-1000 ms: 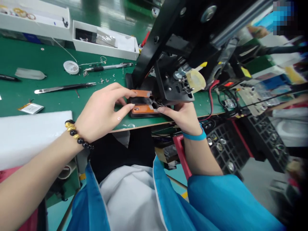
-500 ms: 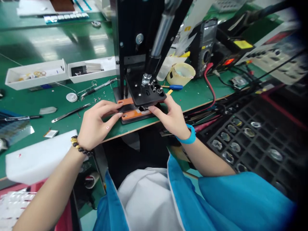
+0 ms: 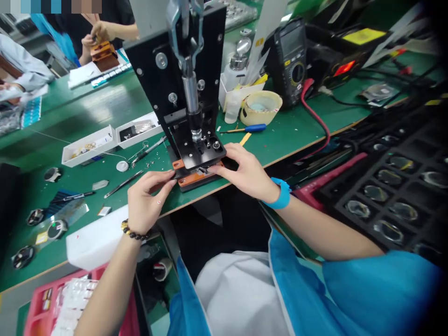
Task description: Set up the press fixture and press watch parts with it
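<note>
orange jig sits under the black press plate at the surface's near edge, seated, press not yet down | left hand fingertips pinch its left end, right hand steadies right end, grip light | green surface: tweezers, white trays, tape roll, multimeter | co-worker's hands at far bench

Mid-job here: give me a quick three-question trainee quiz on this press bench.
1. True or false: both hands touch the orange fixture under the black press.
2. Which hand wears the blue wristband? A left, B right.
3. What lies right of the press, beside the tape roll?

Key:
1. True: left hand and right hand both touch it.
2. B.
3. A blue-handled screwdriver.
</note>
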`<state>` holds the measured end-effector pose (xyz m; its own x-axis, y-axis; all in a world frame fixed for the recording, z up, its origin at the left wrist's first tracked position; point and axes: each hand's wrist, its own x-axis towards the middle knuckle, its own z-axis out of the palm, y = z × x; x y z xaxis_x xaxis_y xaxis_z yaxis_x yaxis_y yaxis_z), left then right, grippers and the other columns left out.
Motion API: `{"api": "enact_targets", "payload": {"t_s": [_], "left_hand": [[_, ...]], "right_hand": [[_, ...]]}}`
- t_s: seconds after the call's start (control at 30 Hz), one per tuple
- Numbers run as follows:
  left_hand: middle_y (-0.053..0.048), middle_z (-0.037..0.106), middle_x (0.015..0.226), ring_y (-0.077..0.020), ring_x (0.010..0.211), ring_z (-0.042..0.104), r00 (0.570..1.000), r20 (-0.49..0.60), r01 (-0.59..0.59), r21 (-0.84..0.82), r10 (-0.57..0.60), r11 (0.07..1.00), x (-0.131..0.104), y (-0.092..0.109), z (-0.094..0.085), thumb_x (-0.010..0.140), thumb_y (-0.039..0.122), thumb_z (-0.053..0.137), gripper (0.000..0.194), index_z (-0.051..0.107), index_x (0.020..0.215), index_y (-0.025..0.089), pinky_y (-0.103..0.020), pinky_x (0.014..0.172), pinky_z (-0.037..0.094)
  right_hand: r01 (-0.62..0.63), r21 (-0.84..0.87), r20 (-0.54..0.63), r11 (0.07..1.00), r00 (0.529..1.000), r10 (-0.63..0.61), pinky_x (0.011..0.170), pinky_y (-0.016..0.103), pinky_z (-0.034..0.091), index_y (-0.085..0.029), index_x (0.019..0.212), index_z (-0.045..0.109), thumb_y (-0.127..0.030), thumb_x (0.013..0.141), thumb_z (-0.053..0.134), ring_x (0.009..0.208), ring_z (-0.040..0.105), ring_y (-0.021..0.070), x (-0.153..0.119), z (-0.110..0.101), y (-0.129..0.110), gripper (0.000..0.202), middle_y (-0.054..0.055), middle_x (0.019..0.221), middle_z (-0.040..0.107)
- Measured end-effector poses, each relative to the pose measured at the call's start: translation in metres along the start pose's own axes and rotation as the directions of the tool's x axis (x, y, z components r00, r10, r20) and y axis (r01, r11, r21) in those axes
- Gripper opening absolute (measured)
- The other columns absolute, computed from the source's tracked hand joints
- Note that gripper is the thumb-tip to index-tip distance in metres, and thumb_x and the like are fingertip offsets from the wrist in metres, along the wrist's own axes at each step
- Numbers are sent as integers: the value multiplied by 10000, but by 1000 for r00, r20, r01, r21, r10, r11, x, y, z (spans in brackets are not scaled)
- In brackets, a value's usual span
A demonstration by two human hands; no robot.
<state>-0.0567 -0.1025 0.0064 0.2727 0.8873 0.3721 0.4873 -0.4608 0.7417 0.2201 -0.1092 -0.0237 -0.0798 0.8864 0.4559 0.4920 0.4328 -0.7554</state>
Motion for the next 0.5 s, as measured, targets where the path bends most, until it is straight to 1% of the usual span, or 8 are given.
{"api": "enact_targets", "payload": {"t_s": [0.1,0.23,0.37,0.43,0.5], "left_hand": [[-29,780,1095,-170,1030,735,1000,-26,9,-7,-9,1000,-2,2,2,931,277,784,127,814,1044,228,-283,906,621],[-46,776,1093,-183,1034,735,999,-50,14,-19,-15,1000,-5,3,5,929,281,780,126,806,1031,212,-298,881,639],[-58,773,1111,-202,1073,731,996,-88,27,-32,-30,999,-4,-1,8,927,294,781,143,804,1039,208,-346,949,634],[-53,774,1113,-200,1086,728,995,-99,15,-15,-17,1000,-4,-2,8,930,279,781,134,803,1044,211,-351,970,625],[-54,773,1119,-196,1092,727,995,-95,-9,4,9,1000,-5,-2,9,938,260,774,126,799,1050,209,-346,962,627]], "right_hand": [[9,-14,-6,1000,1000,-9,933,379,482,-196,956,698,-508,964,706,1060,614,234,0,2,-1,313,60,1106,688],[33,-45,-64,998,997,-36,915,393,493,-195,951,686,-479,967,709,1021,619,231,-2,7,-3,285,66,1074,685],[76,-92,-109,993,990,-86,978,433,509,-196,977,680,-418,970,711,1116,606,258,-5,12,-3,225,94,1164,684],[103,-109,-122,989,986,-117,1011,448,509,-194,967,681,-378,970,710,1156,591,264,-7,13,-4,186,100,1208,674],[112,-116,-128,987,984,-127,1017,449,514,-195,955,686,-345,978,696,1156,594,258,-8,13,-4,152,98,1210,666]]}}
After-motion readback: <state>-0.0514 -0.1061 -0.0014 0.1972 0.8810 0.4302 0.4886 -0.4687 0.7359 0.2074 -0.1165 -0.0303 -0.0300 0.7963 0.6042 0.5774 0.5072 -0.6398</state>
